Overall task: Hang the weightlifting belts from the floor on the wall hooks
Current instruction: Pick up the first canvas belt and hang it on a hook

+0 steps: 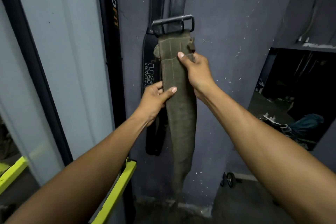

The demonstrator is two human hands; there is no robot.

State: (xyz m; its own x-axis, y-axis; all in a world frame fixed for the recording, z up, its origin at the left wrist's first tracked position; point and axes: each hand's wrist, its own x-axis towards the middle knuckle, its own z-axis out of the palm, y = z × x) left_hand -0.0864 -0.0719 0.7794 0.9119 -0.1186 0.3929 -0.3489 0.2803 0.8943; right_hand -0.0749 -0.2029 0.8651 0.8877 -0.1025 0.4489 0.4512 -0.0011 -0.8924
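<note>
Olive belt [179, 114] held upright against grey wall [227, 60], metal buckle [172, 23] at top. Right hand [196, 72] fingers clamped on upper part; left hand [156, 100] fingers pinching its left edge lower down. Black belt [151, 71] hanging just behind.

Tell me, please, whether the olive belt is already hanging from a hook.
Not yet: both the left hand and right hand grip the olive belt; its buckle is raised, no hook visible.
</note>
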